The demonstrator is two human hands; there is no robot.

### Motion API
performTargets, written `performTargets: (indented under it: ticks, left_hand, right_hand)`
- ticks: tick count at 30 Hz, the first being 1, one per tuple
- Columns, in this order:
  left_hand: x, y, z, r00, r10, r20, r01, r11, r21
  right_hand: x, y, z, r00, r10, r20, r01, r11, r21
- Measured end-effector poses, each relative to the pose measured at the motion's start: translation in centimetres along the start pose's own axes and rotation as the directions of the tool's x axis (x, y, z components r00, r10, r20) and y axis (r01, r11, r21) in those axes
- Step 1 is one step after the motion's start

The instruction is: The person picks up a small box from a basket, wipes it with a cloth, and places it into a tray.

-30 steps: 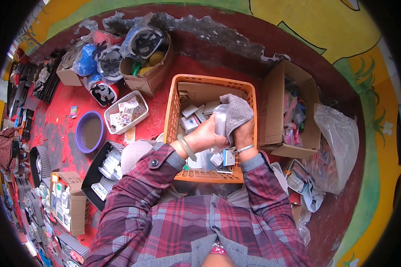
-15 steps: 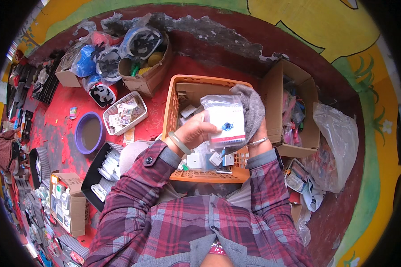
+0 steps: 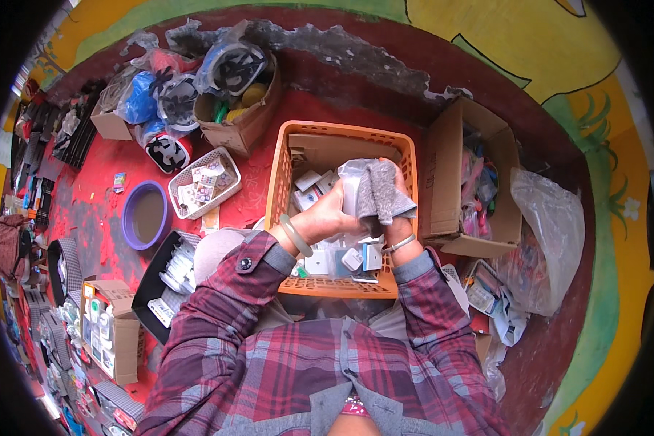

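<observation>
Above an orange plastic basket (image 3: pixel 277 156), my left hand (image 3: pixel 323 216) grips a white box in clear plastic (image 3: pixel 349 187). Its thumb and fingers close around the box's left side. My right hand (image 3: pixel 398 227) has a grey cloth (image 3: pixel 380 195) in its grasp, pressed against the right side of the same box. Most of the right fingers are hidden behind the cloth. Under both hands, more small white boxes (image 3: pixel 315 263) lie in the basket, along with a white plug-like piece (image 3: pixel 352 259) in a clear bag.
At the right stands an open carton (image 3: pixel 443 167) of bagged items, with clear plastic sheeting (image 3: pixel 548 240) beside it. To the left are a white basket (image 3: pixel 224 196), a purple basin (image 3: pixel 127 218) and a black tray (image 3: pixel 149 287). Another filled carton (image 3: pixel 229 138) sits near the wall.
The box has been turned from its printed face to a narrow side. My right hand has brought the cloth leftward and down over it. Both hands sit slightly lower.
</observation>
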State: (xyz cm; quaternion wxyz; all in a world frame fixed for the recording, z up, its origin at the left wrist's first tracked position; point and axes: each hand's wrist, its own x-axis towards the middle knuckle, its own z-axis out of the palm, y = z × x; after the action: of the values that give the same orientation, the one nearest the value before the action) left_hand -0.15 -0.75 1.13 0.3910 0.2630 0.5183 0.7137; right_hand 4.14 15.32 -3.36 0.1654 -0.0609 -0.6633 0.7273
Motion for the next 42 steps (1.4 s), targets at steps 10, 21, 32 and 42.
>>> performTargets:
  ticks: [10,21,32,42]
  left_hand:
    - [0.1,1.3,0.0,0.998,-0.062,-0.031,0.047,0.932,-0.358]
    - [0.8,-0.6,-0.3,0.997,-0.002,-0.083,-0.009,0.992,-0.128]
    - [1.2,-0.5,0.0,0.989,-0.016,-0.147,0.002,0.995,-0.097]
    - [1.5,-0.8,-0.4,0.99,0.016,-0.137,-0.014,1.0,0.015]
  right_hand:
    - [1.4,0.1,-3.1,0.948,0.318,0.0,-0.229,0.682,0.694]
    - [0.3,-3.4,-0.6,0.941,0.33,0.078,-0.293,0.678,0.674]
    - [0.9,-2.7,-0.7,0.929,0.304,-0.209,-0.076,0.712,0.698]
    - [0.9,-2.5,-1.2,0.9,0.383,-0.208,-0.095,0.637,0.765]
